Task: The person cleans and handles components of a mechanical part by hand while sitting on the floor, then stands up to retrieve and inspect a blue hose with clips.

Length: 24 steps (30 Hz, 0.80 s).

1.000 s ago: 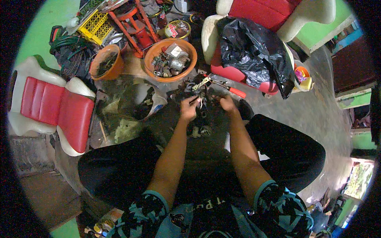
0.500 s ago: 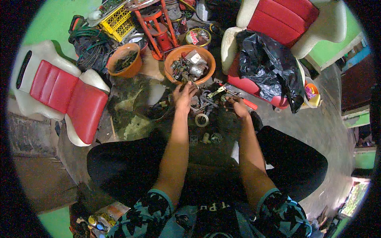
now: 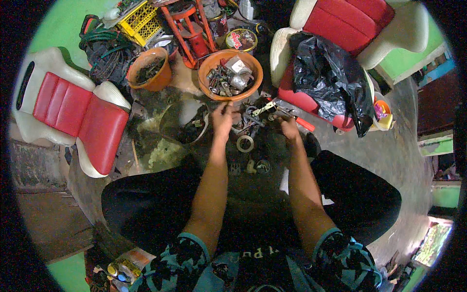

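My left hand (image 3: 223,120) is just below the near rim of an orange basin (image 3: 202,83) filled with metal parts. Its fingers are bent and apart, with nothing visible in them. To the right, my right hand (image 3: 288,126) hovers low over the floor, its fingers closed together; whatever they hold is too small and dark to make out. Beside it lies a tool with a red handle (image 3: 305,124). Loose metal parts (image 3: 253,127) are heaped between my hands, with a pale flat piece (image 3: 264,108) on top. Nearer me is a flat metal ring (image 3: 245,143).
Small parts (image 3: 251,167) lie before my crossed legs. An orange bucket (image 3: 163,80), a red metal stand (image 3: 197,41) and a round tin (image 3: 242,40) are beyond. Red-and-white seats flank me, the left seat (image 3: 104,129) bare, the right seat (image 3: 348,22) bearing a black plastic bag (image 3: 331,80).
My left hand has drawn back from the basin's edge, its fingers more bent. My right hand has shifted slightly left, its fingers drawn in. The whole view has moved a little.
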Available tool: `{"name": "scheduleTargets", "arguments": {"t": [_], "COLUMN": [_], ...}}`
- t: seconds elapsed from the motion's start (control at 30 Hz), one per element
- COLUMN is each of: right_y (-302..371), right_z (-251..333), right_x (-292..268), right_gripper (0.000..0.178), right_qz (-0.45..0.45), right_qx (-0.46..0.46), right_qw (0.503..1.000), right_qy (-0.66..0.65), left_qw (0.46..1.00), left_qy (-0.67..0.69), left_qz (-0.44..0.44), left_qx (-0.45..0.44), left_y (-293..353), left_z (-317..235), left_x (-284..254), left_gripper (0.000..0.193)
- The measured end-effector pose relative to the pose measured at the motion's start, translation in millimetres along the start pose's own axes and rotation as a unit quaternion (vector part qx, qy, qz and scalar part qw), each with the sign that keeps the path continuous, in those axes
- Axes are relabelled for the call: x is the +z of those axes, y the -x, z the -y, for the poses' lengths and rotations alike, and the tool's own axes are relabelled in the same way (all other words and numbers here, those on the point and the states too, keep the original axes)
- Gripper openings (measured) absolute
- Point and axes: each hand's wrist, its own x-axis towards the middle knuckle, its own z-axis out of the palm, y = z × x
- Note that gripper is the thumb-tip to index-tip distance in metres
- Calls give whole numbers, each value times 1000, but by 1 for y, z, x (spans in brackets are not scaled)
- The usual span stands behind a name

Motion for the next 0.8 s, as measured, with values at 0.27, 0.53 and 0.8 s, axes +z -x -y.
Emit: {"name": "scheduleTargets", "arguments": {"t": [0.27,0.53,0.8], "right_y": [28,7,15], "right_z": [-32,-41,-22], "right_x": [29,4,11], "right_gripper": [43,26,28], "right_qz": [7,-5,-127], "right_qx": [17,-92,-52], "right_qw": [950,990,949], "right_qy": [311,105,284], "left_qw": [928,948,971], "left_qy": [-363,-289,-212], "left_qz": [10,88,110], "left_qx": [81,97,24], "left_y": [-5,-12,5], "left_z": [113,139,120], "left_x": [-65,-15,22], "left_gripper": [24,28,36]}}
